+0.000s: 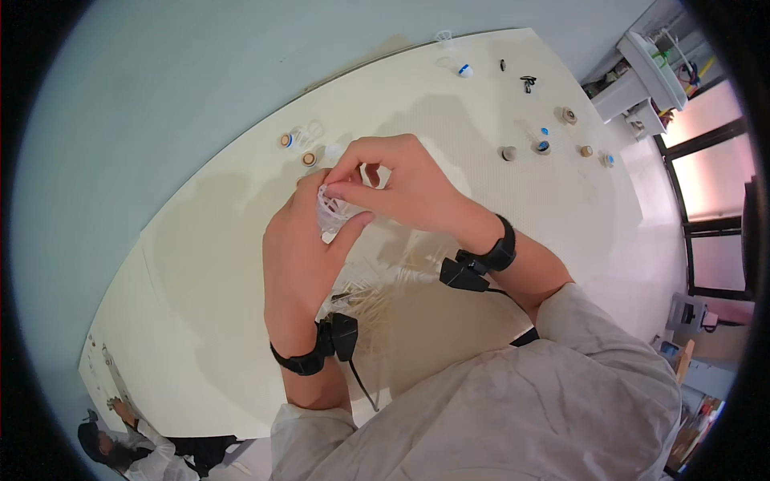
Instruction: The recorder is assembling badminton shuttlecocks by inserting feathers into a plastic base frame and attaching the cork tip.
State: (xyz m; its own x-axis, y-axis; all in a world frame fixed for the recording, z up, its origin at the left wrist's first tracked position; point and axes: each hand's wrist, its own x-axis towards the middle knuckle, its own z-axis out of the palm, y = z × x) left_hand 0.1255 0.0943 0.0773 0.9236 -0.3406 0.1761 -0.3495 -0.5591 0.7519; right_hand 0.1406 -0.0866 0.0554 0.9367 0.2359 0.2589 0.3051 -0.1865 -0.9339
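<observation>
A small white, see-through plastic piece with an openwork, cage-like wall (330, 213) is held between both hands over the middle of the table. My left hand (295, 250) is closed round its side, with the thumb along the right of it. From above, my right hand (413, 180) pinches the upper rim between thumb and fingertips. Fingers cover part of the piece, so its inside cannot be made out. Just beyond the hands lie a small round tan-topped part (309, 159) and another with a blue edge (285, 140), beside clear plastic pieces.
Below my hands, a pile of thin pale sticks (367, 311) lies on the white table (208, 297). Several small round parts (543, 147) and black bits (528, 81) are scattered at the right and far side. A wall borders the far edge; another person (120, 449) works at the lower left.
</observation>
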